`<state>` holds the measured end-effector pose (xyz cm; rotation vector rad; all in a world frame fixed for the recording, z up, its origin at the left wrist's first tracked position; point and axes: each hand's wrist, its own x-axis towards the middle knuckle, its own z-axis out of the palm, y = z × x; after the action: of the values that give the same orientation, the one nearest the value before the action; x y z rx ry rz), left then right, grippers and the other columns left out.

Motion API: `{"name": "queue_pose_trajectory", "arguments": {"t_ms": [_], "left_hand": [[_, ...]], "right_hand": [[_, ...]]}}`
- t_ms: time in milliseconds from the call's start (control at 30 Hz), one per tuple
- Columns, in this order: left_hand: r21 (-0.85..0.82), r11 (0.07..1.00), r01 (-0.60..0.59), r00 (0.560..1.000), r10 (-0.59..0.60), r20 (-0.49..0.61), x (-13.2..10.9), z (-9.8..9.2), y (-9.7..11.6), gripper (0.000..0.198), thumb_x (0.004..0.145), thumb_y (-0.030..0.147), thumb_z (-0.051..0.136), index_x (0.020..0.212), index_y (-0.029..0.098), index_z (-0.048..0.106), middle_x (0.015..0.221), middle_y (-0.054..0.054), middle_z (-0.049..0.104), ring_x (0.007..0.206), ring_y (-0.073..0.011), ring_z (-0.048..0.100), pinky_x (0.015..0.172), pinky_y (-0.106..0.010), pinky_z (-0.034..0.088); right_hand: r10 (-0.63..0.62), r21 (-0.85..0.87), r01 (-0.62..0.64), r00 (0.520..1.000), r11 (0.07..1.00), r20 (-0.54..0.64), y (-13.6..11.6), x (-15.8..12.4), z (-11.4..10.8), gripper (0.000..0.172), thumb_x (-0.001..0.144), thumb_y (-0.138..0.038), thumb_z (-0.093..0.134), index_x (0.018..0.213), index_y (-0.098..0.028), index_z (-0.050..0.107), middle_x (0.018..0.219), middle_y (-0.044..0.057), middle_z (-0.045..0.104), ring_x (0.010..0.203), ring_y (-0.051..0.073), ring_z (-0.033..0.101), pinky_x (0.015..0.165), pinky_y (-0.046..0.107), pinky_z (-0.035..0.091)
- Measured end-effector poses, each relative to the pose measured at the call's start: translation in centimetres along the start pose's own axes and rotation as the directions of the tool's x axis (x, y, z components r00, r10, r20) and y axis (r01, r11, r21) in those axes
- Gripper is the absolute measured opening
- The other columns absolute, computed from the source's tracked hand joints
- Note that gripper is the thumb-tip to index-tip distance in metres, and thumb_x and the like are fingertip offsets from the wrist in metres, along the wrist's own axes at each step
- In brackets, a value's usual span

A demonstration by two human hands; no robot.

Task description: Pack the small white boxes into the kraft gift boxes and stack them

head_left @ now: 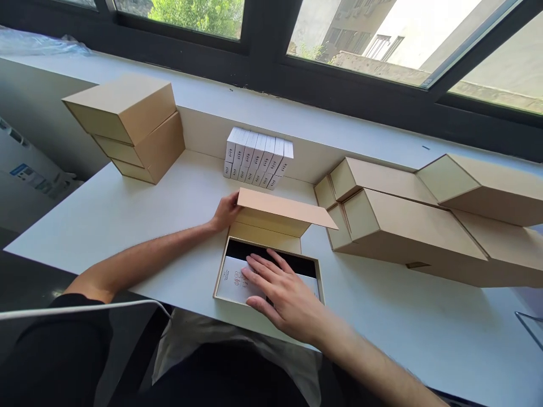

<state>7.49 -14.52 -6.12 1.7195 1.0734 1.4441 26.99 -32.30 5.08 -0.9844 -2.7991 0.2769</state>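
A kraft cardboard box (221,268) lies on the table in front of me with its hinged lid (284,209) raised. My left hand (226,212) grips the left end of that lid, thumb and fingers closed about its edge. Inside the box lies a white printed pack (233,280), with black lining (305,264) showing behind it. Flat over the pack rests my right hand (282,288), fingers spread and holding nothing; it hides the pack's middle.
Small white boxes (254,155) stand stacked in two layers against the back ledge (203,127). At left, a pile of closed cardboard boxes (127,130) sits on the white table (178,181). More cardboard boxes (416,226) are stacked at right. A white cable (85,311) crosses the lower left.
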Motion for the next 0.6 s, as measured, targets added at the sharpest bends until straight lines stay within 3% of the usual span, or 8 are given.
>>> {"name": "queue_pose_trajectory", "arguments": {"t_ms": [67,133,200,267,367,433,500,600], "left_hand": [[-0.025,1.0,0.002,1.0,-0.002,0.011,-0.1,0.0,0.0,0.02,0.081,0.036,0.063,0.085,0.016,0.063,0.072,-0.002,0.069,0.066,-0.0161,0.059,0.059,-0.024,0.045],[-0.066,0.998,0.015,1.0,-0.014,0.018,-0.2,0.1,0.2,0.027,0.08,0.044,0.064,0.082,0.017,0.061,0.072,-0.002,0.068,0.068,-0.0172,0.06,0.06,-0.025,0.045],[-0.135,0.989,0.052,0.999,-0.05,0.015,-0.4,0.0,0.7,0.038,0.084,0.055,0.057,0.076,0.018,0.058,0.07,-0.002,0.067,0.068,-0.0183,0.061,0.061,-0.027,0.047],[-0.236,0.966,0.102,0.994,-0.093,0.05,-0.7,-0.6,1.9,0.052,0.092,0.063,0.037,0.071,0.019,0.057,0.071,-0.004,0.068,0.07,-0.0198,0.063,0.065,-0.031,0.05],[-0.318,0.943,0.097,0.964,-0.01,0.265,-1.5,-2.7,5.4,0.07,0.098,0.059,0.013,0.066,0.02,0.062,0.084,-0.008,0.076,0.093,-0.0253,0.069,0.085,-0.042,0.053],[-0.285,0.958,-0.033,0.883,0.161,0.442,-2.3,-4.5,8.3,0.07,0.101,0.054,0.018,0.06,0.021,0.065,0.102,-0.008,0.078,0.119,-0.0283,0.062,0.107,-0.049,0.043],[-0.22,0.952,-0.214,0.762,0.303,0.572,-3.3,-6.0,11.0,0.063,0.101,0.049,0.03,0.059,0.022,0.068,0.116,-0.007,0.076,0.133,-0.0291,0.052,0.118,-0.051,0.031],[-0.059,0.914,-0.401,0.619,0.318,0.719,-5.2,-6.4,13.9,0.038,0.095,0.051,0.052,0.088,0.024,0.076,0.135,-0.007,0.067,0.141,-0.0302,0.044,0.12,-0.052,0.028]], "right_hand": [[0.009,0.067,-0.004,0.997,0.998,-0.077,0.6,-0.2,-0.1,0.041,0.105,-0.039,0.043,0.135,-0.017,0.059,0.139,0.012,0.062,0.132,0.026,0.055,0.116,0.054,0.038],[0.079,0.139,-0.042,0.96,0.989,-0.268,1.5,-1.3,-0.6,0.034,0.105,-0.029,0.041,0.129,-0.02,0.063,0.13,0.009,0.068,0.124,0.023,0.061,0.111,0.05,0.043],[0.148,0.189,-0.067,0.877,0.98,-0.457,2.6,-2.9,-1.3,0.031,0.102,-0.021,0.042,0.121,-0.022,0.067,0.12,0.008,0.072,0.115,0.022,0.065,0.105,0.047,0.047],[0.18,0.198,-0.076,0.788,0.977,-0.589,3.4,-4.9,-2.0,0.031,0.1,-0.016,0.044,0.118,-0.023,0.068,0.118,0.007,0.072,0.112,0.023,0.067,0.101,0.047,0.048],[0.226,0.185,-0.131,0.646,0.974,-0.729,4.5,-8.1,-2.7,0.032,0.097,-0.014,0.047,0.116,-0.022,0.07,0.12,0.009,0.072,0.111,0.025,0.067,0.098,0.048,0.049],[0.276,0.2,-0.195,0.545,0.96,-0.792,5.2,-10.1,-2.9,0.029,0.097,-0.016,0.048,0.112,-0.022,0.072,0.117,0.008,0.073,0.108,0.025,0.068,0.095,0.045,0.051],[0.321,0.216,-0.262,0.483,0.941,-0.814,5.9,-11.6,-2.8,0.026,0.097,-0.017,0.05,0.107,-0.023,0.073,0.113,0.007,0.074,0.105,0.023,0.07,0.093,0.04,0.052],[0.336,0.191,-0.321,0.499,0.928,-0.799,7.1,-12.6,-2.0,0.023,0.096,-0.019,0.052,0.106,-0.025,0.072,0.111,0.005,0.075,0.103,0.021,0.071,0.092,0.036,0.053]]}}
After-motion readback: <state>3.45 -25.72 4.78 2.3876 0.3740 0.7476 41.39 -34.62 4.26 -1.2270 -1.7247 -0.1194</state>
